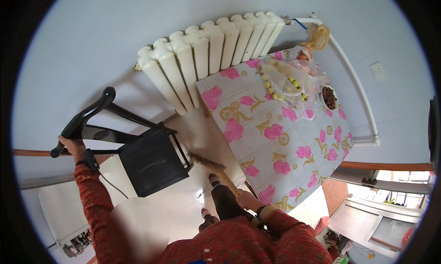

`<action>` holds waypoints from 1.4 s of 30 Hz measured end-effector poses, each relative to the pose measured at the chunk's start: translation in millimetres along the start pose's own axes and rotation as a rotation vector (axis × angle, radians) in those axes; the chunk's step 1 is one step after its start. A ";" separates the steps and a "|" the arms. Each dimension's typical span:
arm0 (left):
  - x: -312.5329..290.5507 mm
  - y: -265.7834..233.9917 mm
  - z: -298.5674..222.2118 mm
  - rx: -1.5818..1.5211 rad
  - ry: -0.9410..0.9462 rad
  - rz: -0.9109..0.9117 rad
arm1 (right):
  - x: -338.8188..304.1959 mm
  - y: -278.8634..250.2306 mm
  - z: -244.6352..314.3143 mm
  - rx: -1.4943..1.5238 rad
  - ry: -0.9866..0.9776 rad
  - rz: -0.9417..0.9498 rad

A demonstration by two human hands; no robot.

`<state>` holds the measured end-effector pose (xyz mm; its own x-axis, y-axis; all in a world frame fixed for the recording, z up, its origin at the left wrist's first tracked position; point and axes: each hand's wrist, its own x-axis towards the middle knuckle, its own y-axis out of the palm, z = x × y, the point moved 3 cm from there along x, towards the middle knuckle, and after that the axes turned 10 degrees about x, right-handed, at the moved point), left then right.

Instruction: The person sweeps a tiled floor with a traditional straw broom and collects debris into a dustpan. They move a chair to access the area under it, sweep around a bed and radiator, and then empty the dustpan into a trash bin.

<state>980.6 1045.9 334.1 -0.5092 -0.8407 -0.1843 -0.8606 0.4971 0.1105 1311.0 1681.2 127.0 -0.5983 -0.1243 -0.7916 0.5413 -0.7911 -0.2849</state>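
Note:
My left hand (73, 147) is wrapped round the top rail of a black wooden chair (154, 160), which leans at an angle beside the wall. A dark device with a cord is strapped at my left wrist. In my right hand (248, 200) is the handle of a straw broom (225, 177). The broom's bristles rest on the pale floor between the chair and a table (275, 149) covered with a pink-flowered cloth. The right hand is close to the table's near edge.
A white radiator (213, 45) stands along the wall behind the table. On the table lie clear plastic bags (287, 82) with yellow-green and reddish fruit, beside a bowl (329, 97) of dark pieces. Another person's hand (323, 225) shows at lower right. A white pipe (356, 71) runs down the wall.

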 end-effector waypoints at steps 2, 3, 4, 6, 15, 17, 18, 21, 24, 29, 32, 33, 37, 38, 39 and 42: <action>22.0 -4.6 8.7 -0.031 -0.037 0.100 | -0.8 -0.6 0.6 0.062 0.159 0.043; 30.4 -9.2 11.7 -0.021 -0.024 0.130 | -2.0 -2.4 4.5 0.048 0.125 0.035; 38.5 -13.1 16.2 -0.014 -0.026 0.152 | -3.0 -4.3 8.8 0.056 0.100 0.031; 50.5 -20.5 21.2 -0.008 -0.077 0.164 | -6.2 -5.9 14.2 0.089 0.148 0.054; -161.4 -48.2 -20.3 0.064 -0.192 0.588 | -7.9 11.6 -1.3 0.078 0.076 -0.021; -253.8 -61.1 -63.6 -0.109 0.024 0.817 | -13.4 21.4 -13.1 0.037 0.008 0.013; -296.1 -72.1 -90.3 -0.038 0.229 0.888 | -17.4 25.3 -19.7 0.135 0.021 -0.001; -398.0 -116.8 -161.3 -0.142 0.745 1.377 | -36.2 39.4 -39.7 0.168 0.103 -0.103; -451.6 -186.4 -184.8 -0.160 0.927 1.408 | -62.8 59.4 -57.7 0.243 0.126 -0.116; -500.0 -322.1 -197.3 -0.124 1.067 1.300 | -112.1 110.7 -95.7 0.363 0.140 -0.200; -518.9 -383.8 -203.3 -0.086 1.098 1.222 | -133.1 136.5 -116.8 0.514 0.218 -0.228; -526.5 -400.2 -206.0 -0.073 1.106 1.210 | -138.2 143.6 -121.1 0.545 0.231 -0.192; -546.3 -446.1 -218.7 -0.022 1.157 1.140 | -154.1 164.4 -131.8 0.574 0.320 -0.153; -550.9 -455.4 -222.1 -0.005 1.174 1.121 | -156.9 167.7 -133.5 0.582 0.332 -0.160; -554.8 -462.9 -224.8 0.011 1.189 1.102 | -159.7 169.3 -135.0 0.561 0.340 -0.171; -565.6 -478.4 -236.9 0.085 1.236 1.059 | -164.4 170.1 -138.5 0.521 0.355 -0.161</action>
<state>1680.6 1232.8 616.8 -0.5643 0.2354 0.7913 -0.1653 0.9068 -0.3877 1583.2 1650.0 133.8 -0.3679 0.1555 -0.9168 0.0500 -0.9812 -0.1865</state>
